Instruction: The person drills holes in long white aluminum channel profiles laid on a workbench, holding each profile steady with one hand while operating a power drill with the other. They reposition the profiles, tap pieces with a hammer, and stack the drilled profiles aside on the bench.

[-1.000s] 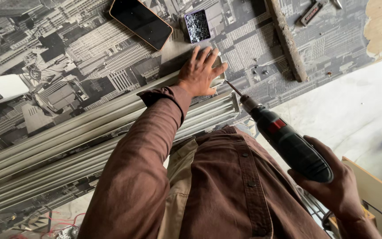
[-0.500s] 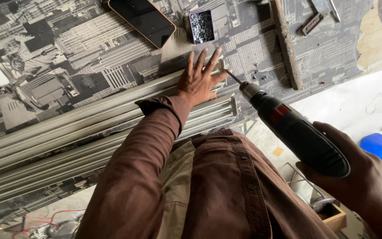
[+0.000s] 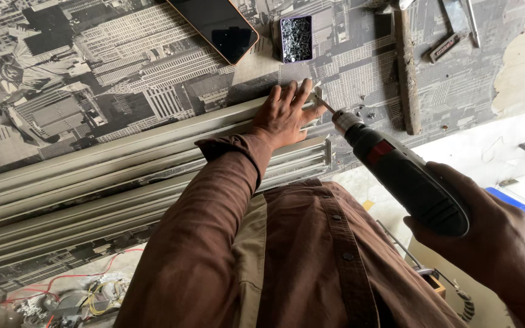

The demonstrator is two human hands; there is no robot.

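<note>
Our grey metal channel (image 3: 123,164) lies across the bench (image 3: 123,79), one of a stack of long profiles running off to the left, and its near end sits under our left hand (image 3: 284,112). That hand is flat, fingers spread and pressing down on the top profile rather than gripping it. Just beside the fingertips, the thin bit of our power drill (image 3: 402,179) touches the end of the profile at a slant. Our right hand (image 3: 496,249) is wrapped tightly round the drill's dark body.

We judge the main risk to be the bit skating off the smooth metal, since it meets the surface at an angle and our left fingers are right next to it. The stacked profiles could also shift under the push, as only a flat palm holds them.

Further out on the bench, which wears a black-and-white city print, we see a small open box of screws (image 3: 297,38), a dark phone (image 3: 217,27) lying face up, and a worn wooden strip (image 3: 407,73).
</note>
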